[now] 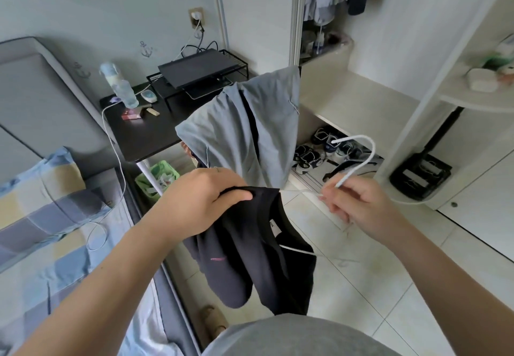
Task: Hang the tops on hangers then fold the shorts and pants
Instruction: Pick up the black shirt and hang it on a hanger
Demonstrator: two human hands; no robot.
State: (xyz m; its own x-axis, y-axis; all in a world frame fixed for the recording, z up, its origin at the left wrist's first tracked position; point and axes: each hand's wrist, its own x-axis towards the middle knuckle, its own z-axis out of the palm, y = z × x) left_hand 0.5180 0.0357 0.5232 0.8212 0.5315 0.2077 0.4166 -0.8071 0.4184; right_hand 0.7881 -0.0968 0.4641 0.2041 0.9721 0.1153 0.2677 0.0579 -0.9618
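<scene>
— While the left hand grips the soft black cloth top in the air, what does the right hand do?

— It pinches the thin white wire hanger, partly inside the top. I think hanging is half done; no folding yet.

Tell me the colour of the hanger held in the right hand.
The hanger is white, clearest in the head view.

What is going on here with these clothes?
A person is putting a black top on a white hanger. The left hand grips the top near its neck, and the right hand holds the hanger just below its hook. One hanger arm shows inside the neck opening. A grey garment hangs draped behind.
</scene>
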